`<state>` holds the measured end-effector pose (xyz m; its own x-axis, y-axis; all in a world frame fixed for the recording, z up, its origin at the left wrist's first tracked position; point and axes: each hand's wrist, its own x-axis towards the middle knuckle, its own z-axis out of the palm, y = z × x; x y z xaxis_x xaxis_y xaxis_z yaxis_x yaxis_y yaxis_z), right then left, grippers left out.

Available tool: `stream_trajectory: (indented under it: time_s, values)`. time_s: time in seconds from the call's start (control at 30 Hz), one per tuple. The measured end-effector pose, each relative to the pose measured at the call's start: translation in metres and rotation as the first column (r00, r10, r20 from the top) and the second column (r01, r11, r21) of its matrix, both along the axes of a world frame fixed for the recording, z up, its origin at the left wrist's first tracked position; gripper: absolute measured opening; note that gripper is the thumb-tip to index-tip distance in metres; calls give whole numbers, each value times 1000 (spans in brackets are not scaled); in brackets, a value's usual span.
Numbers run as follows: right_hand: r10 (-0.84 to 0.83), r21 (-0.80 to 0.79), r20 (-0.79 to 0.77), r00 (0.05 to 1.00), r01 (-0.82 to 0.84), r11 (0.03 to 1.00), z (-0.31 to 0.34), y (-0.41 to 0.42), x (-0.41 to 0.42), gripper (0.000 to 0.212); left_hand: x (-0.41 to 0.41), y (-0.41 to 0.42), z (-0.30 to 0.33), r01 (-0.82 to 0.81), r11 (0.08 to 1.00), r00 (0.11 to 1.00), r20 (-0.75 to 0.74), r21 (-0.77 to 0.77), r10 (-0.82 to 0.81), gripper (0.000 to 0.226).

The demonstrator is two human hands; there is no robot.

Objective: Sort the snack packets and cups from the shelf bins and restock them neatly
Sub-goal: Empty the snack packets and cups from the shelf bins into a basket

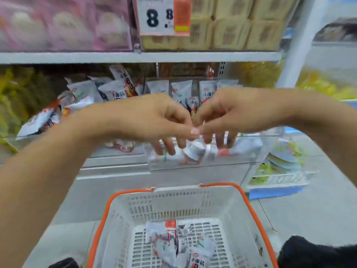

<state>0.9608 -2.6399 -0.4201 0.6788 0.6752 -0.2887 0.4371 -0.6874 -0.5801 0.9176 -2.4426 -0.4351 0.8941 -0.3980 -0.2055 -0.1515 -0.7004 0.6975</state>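
Observation:
Both of my hands reach over the front wall of a clear plastic shelf bin (241,157). My left hand (154,120) and my right hand (231,113) meet at the thumbs, and their fingers point down into the bin. Between the two sets of fingertips lies a small white snack cup (193,151), with a second cup (211,154) beside it. The fingers touch the cups, and no grip shows through the blurred wall. White snack packets (181,88) stand in a row behind my hands. More packets (85,91) lie jumbled in the bin to the left.
A white shopping basket with an orange rim (249,206) sits below me, holding a few white and red packets (173,242). A price tag (162,16) hangs on the upper shelf. Stacked paper plates (284,157) stand at the right, with yellow packets further right.

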Motion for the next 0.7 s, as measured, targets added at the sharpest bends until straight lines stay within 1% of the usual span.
stream_trajectory:
  time_s: [0.03,0.07,0.1,0.13,0.17,0.2,0.23,0.27,0.3,0.37,0.43,0.47,0.5,0.53,0.6,0.63,0.67,0.7]
  values:
    - [-76,72,122,990,68,995,11,-4,17,13,19,1,9,-49,993,986,166,105,31,19]
    - [-126,74,203,971,113,991,15,-5,37,11,40,0,11,-89,966,959,284,241,18,22]
    - [-140,-3,231,963,145,989,11,-3,54,14,60,-2,8,-104,916,952,304,387,-20,27]
    - [-148,-128,180,972,173,977,1,0,72,27,79,-4,0,-87,857,968,246,509,-48,35]
    - [-170,-263,70,983,183,947,-12,5,88,49,96,-7,-8,-54,798,986,159,600,-53,54]
    - [-196,-351,-46,979,168,921,-26,9,99,74,109,-11,-17,-14,743,995,80,669,-53,79]
    - [-212,-387,-141,967,143,911,-39,14,107,94,118,-15,-24,11,694,999,19,720,-36,101]
    - [-216,-400,-208,954,118,909,-49,20,111,110,127,-17,-32,23,659,1000,-12,752,-21,115]
    - [-198,-398,-237,951,91,913,-59,25,115,121,131,-19,-38,37,630,999,-34,776,-18,125]
    - [-138,-402,-213,967,42,915,-70,34,118,131,140,-19,-49,84,603,996,-82,793,-31,135]
    - [-80,-424,-171,982,0,906,-77,40,122,132,146,-15,-55,97,646,988,-151,758,28,132]
    - [-55,-425,-152,987,-15,905,-79,41,123,129,147,-13,-57,90,676,980,-184,731,69,130]
    - [-37,-418,-139,990,-25,908,-81,42,123,122,147,-12,-58,80,699,973,-209,710,100,128]
    - [-29,-416,-125,992,-26,909,-82,40,125,107,147,-11,-58,77,717,968,-223,693,113,126]
    - [-28,-405,-64,998,0,915,-83,32,134,57,148,-7,-62,74,735,967,-228,674,111,118]
    - [-33,-398,-36,999,15,917,-84,26,140,42,149,-4,-64,78,739,969,-226,669,103,113]
    - [-52,-387,-14,999,43,921,-86,19,147,37,151,-2,-66,79,740,969,-225,668,99,108]
    - [-87,-379,9,996,84,922,-89,13,153,36,152,0,-67,82,742,970,-225,666,94,103]
